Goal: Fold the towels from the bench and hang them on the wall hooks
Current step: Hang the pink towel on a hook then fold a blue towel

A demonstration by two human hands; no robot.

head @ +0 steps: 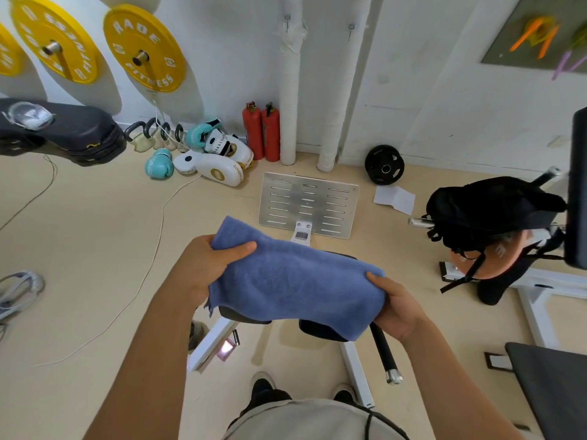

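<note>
Head view, only one on offer. A blue towel is held up at waist level between both hands, over the dark padded seat of a gym machine, w/ the slotted metal footplate beyond it on the floor. The towel looks folded over at least once, thick and bunched, not yet a neat strip.

Left hand: grip closed on the towel's left end, thumb laid across the top, fingers tucked under the cloth. Right hand: grip closed on the right end, thumb on top at the edge, fingers hidden underneath. Nothing else is held by either.

Two wall hooks are seen up on the white wall, one by the wrapped pipe, the other just right of it; both are bare, well apart from the towel. Hanging is judged as not yet started; the fold is prob. in its last stage.

Risks from here: a loose corner and frayed threads dangle at the lower left, so the fold could open if the left grip is eased. The hooks are small pegs; a thick bundle could slide off unless a single layer or edge is caught. Reach upward will be needed, and the machine frame and footplate sit underfoot, a trip hazard. Red fire extinguishers stand below the hooks, where a dropped towel would land.
</note>
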